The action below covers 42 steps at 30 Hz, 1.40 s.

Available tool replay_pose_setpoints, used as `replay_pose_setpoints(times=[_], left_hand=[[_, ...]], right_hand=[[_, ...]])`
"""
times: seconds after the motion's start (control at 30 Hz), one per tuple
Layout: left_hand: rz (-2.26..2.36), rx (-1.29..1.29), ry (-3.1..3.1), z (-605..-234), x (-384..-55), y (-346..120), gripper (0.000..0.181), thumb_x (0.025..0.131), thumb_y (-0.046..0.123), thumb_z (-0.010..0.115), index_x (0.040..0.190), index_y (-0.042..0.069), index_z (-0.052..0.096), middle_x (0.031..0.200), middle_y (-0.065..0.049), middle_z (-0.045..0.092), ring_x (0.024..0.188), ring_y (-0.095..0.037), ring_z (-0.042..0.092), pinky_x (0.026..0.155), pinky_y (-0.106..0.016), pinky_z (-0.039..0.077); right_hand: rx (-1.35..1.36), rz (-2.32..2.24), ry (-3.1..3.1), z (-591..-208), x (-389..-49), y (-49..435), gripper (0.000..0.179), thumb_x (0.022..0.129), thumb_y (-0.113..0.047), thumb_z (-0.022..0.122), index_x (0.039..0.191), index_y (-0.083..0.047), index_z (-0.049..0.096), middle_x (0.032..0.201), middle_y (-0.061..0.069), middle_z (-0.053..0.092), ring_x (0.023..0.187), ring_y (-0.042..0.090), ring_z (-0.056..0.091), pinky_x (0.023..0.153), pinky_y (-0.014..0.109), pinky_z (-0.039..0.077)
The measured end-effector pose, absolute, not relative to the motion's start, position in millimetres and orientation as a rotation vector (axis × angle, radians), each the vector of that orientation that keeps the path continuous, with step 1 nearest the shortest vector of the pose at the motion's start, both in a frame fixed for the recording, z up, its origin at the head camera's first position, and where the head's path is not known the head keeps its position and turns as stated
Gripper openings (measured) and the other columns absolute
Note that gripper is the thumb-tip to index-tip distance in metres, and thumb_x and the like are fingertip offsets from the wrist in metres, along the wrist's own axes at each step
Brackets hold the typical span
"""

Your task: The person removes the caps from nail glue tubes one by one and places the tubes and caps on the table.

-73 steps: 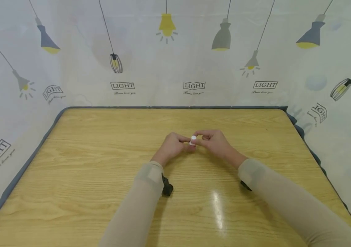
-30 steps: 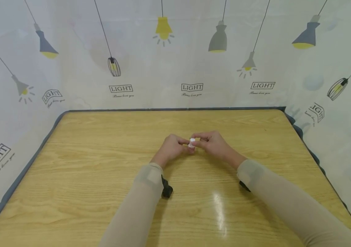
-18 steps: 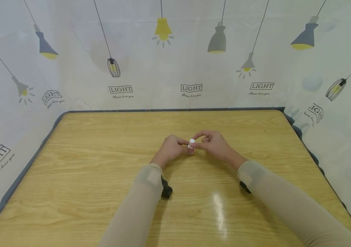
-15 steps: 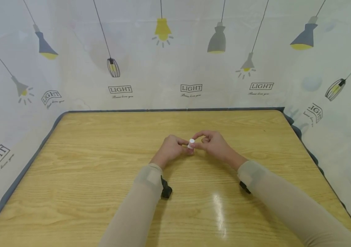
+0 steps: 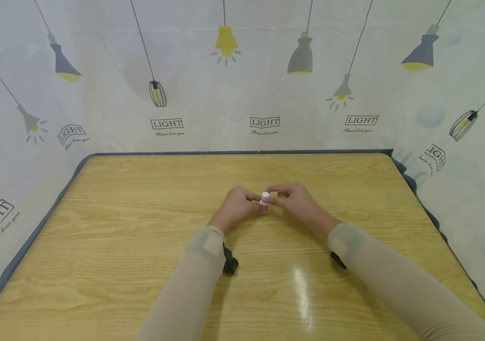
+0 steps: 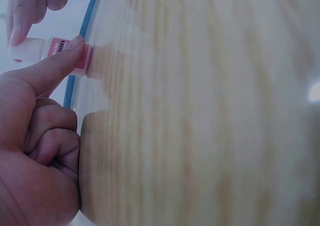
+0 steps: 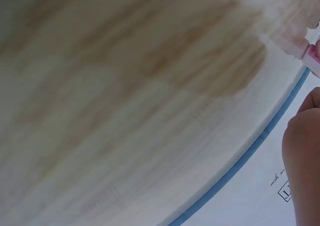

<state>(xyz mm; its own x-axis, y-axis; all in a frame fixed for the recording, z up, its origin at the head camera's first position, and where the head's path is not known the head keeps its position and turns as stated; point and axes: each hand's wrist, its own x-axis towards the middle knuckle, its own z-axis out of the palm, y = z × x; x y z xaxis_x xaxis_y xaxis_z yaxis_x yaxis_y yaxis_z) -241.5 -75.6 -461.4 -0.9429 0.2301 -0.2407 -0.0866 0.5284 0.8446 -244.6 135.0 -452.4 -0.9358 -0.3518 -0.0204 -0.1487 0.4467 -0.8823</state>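
A small white bottle with a pink-red label (image 6: 56, 47) stands upright over the far middle of the table. My left hand (image 5: 237, 207) pinches its body between thumb and finger, the other fingers folded in toward the palm. At the top, my right hand (image 5: 297, 198) holds the white cap (image 5: 265, 194) between thumb and index finger. In the left wrist view, a right fingertip lies against the cap (image 6: 27, 50). Only a corner of the bottle (image 7: 312, 60) shows in the right wrist view, beside part of my right hand (image 7: 305, 151).
A light wood table (image 5: 140, 246) with a dark edge lies under both hands. Behind and beside it hangs a pale curtain (image 5: 208, 94) printed with lamps. A black wrist camera (image 5: 230, 263) sits under the left sleeve.
My right index finger, arched higher over the cap half a second ago, is now lower and flatter. The bottle and the left hand have hardly moved.
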Motion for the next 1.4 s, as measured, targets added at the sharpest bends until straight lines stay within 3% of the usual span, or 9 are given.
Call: replay_pose_setpoints(times=[0.23, 0.43, 0.77, 1.4], left_hand=[[1.372, 0.123, 2.447, -463.0, -242.6, -75.7, 0.029, 0.087, 0.032, 0.09, 0.113, 0.021, 0.085, 0.133, -0.002, 0.077, 0.14, -0.03, 0.06, 0.119, -0.051, 0.048], [1.367, 0.132, 2.464, -463.0, -242.2, -75.7, 0.029, 0.087, 0.033, 0.09, 0.114, 0.022, 0.085, 0.133, -0.004, 0.077, 0.139, -0.03, 0.061, 0.118, -0.05, 0.049], [1.364, 0.147, 2.484, -464.6, -244.0, -74.6, 0.029, 0.087, 0.032, 0.09, 0.114, 0.02, 0.085, 0.133, -0.005, 0.076, 0.136, -0.029, 0.063, 0.116, -0.05, 0.05], [1.367, 0.142, 2.477, -465.9, -244.5, -74.4, 0.029, 0.085, 0.031, 0.092, 0.111, 0.021, 0.086, 0.129, -0.003, 0.078, 0.136, -0.03, 0.063, 0.118, -0.051, 0.048]], right_hand=[[-0.522, -1.479, 2.496, -452.6, -244.5, 135.6, 0.031, 0.1, -0.03, 0.078, 0.125, -0.012, 0.079, 0.055, -0.006, 0.042, 0.05, 0.011, 0.033, 0.049, 0.024, 0.03], [-0.455, -1.523, 2.431, -452.5, -244.7, 135.9, 0.031, 0.096, -0.036, 0.082, 0.119, -0.017, 0.073, 0.054, -0.008, 0.033, 0.048, 0.011, 0.025, 0.047, 0.024, 0.025], [-0.543, -1.529, 2.45, -454.0, -244.8, 136.7, 0.026, 0.101, -0.026, 0.076, 0.123, -0.013, 0.074, 0.055, -0.008, 0.032, 0.049, 0.01, 0.025, 0.049, 0.023, 0.026], [-0.536, -1.551, 2.387, -454.4, -245.0, 137.7, 0.028, 0.101, -0.027, 0.076, 0.124, -0.015, 0.067, 0.055, -0.008, 0.034, 0.048, 0.01, 0.026, 0.048, 0.024, 0.025]])
